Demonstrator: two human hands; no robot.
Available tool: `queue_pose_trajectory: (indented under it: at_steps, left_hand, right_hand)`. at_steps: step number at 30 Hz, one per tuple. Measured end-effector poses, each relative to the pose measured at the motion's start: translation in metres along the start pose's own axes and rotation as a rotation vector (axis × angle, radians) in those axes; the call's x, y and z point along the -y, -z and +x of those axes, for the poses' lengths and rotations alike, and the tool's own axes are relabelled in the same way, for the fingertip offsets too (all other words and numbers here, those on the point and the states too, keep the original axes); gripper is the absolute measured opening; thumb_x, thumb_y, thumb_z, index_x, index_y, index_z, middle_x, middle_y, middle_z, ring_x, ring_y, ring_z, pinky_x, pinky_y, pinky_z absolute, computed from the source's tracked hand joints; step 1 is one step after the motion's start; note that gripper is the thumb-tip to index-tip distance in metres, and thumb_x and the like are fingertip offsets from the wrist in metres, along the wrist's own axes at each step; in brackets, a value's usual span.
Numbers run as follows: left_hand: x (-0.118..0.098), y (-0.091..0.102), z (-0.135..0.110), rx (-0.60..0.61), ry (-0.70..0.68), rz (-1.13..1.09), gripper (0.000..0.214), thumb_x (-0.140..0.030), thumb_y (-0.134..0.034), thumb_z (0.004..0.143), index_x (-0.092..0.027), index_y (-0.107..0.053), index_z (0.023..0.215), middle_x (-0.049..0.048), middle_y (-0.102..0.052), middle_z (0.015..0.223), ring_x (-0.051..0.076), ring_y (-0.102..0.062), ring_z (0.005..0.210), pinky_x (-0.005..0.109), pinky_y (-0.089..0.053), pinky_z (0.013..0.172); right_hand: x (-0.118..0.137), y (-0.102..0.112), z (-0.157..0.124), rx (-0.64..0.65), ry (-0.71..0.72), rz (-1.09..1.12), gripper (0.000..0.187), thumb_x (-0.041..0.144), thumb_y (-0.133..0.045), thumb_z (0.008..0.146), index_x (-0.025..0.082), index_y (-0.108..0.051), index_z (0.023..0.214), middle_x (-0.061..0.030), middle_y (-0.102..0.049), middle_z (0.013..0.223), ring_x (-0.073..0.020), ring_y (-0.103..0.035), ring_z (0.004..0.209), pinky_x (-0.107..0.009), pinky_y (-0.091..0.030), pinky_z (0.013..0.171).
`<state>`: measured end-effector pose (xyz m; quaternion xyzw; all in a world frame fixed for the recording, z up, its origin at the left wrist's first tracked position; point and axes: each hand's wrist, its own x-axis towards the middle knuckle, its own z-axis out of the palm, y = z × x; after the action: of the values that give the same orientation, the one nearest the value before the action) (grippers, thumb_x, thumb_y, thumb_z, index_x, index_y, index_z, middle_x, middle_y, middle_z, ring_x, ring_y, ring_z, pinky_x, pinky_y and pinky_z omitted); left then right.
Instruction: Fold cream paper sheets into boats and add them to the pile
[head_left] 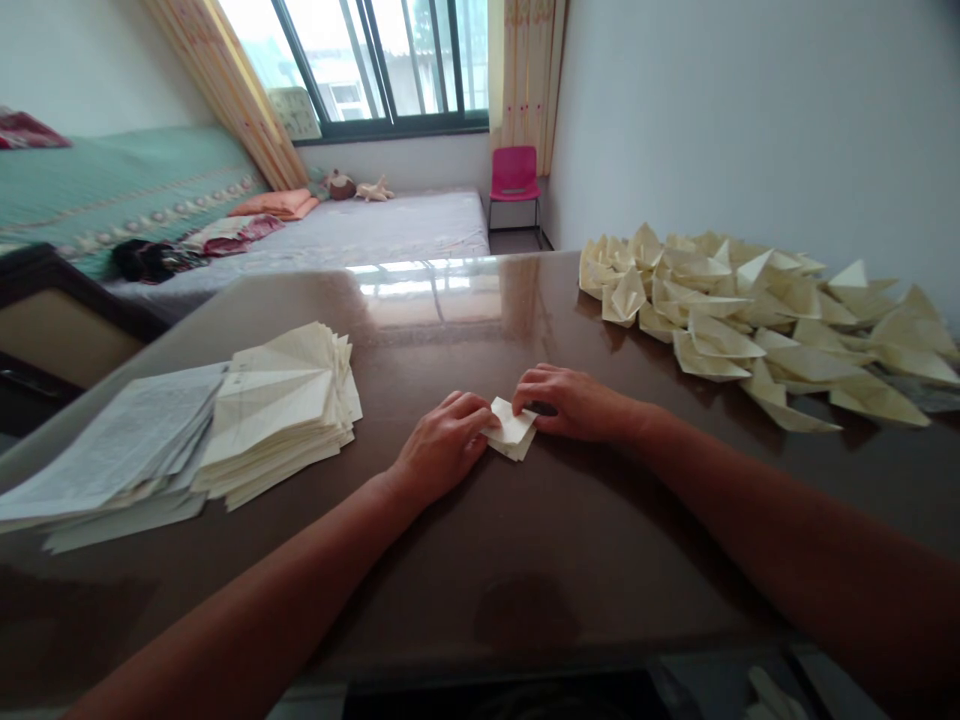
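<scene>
A small folded piece of cream paper (513, 428) lies on the brown table (420, 570), between my two hands. My left hand (448, 440) grips its left corner, fingers curled with the thumb near the fold. On the opposite side, my right hand (564, 402) has its bent fingers closed on the right edge of the same paper. The paper shows crossing folds and pointed corners. Parts of its edges are hidden under my fingertips.
At the left lies a stack of cream paper sheets (274, 410) beside grey printed sheets (127, 440). Several folded paper boats (720, 345) crowd the right side by the wall. Beyond the table are a bed (420, 225) and a pink chair (514, 175).
</scene>
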<state>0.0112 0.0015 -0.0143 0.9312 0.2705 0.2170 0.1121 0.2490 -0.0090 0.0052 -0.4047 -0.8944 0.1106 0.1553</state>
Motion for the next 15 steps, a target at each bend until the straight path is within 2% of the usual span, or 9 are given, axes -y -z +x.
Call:
queue_pose_trajectory:
  at_steps: [4, 8, 11, 15]
  left_hand:
    - [0.001, 0.007, -0.002, 0.077, -0.093, 0.058, 0.024, -0.018, -0.043, 0.092, -0.022, -0.065, 0.101, 0.0062, -0.063, 0.103, 0.018, -0.052, 0.094, 0.030, -0.046, 0.083]
    - [0.000, 0.010, -0.004, 0.135, -0.134, 0.131, 0.027, -0.021, -0.041, 0.095, -0.022, -0.062, 0.111, 0.0072, -0.062, 0.108, 0.019, -0.052, 0.101, 0.030, -0.047, 0.086]
    - [-0.002, 0.010, -0.004, 0.132, -0.161, 0.198, 0.027, -0.021, -0.041, 0.095, -0.021, -0.060, 0.115, 0.0075, -0.061, 0.109, 0.020, -0.051, 0.103, 0.030, -0.048, 0.087]
    - [-0.007, 0.009, -0.002, 0.109, -0.180, 0.241, 0.025, -0.020, -0.044, 0.094, -0.019, -0.061, 0.112, 0.0075, -0.060, 0.107, 0.020, -0.050, 0.102, 0.031, -0.049, 0.089]
  right_hand:
    - [-0.001, 0.005, -0.003, 0.035, 0.039, -0.030, 0.015, 0.022, -0.059, 0.083, 0.025, -0.068, 0.094, -0.0032, -0.065, 0.097, -0.0181, -0.056, 0.091, -0.029, -0.041, 0.079]
    - [-0.001, 0.012, -0.006, 0.062, 0.055, -0.074, 0.019, 0.023, -0.058, 0.084, 0.026, -0.070, 0.098, -0.0038, -0.066, 0.100, -0.0192, -0.058, 0.092, -0.031, -0.043, 0.081]
    - [-0.002, 0.016, -0.007, 0.082, 0.060, -0.059, 0.027, 0.018, -0.056, 0.083, 0.026, -0.069, 0.106, -0.0039, -0.068, 0.105, -0.0201, -0.058, 0.097, -0.032, -0.045, 0.083]
    - [0.006, 0.006, -0.002, -0.017, 0.055, -0.031, 0.041, 0.014, -0.041, 0.090, 0.021, -0.057, 0.128, -0.0064, -0.064, 0.123, -0.0207, -0.053, 0.114, -0.037, -0.042, 0.097]
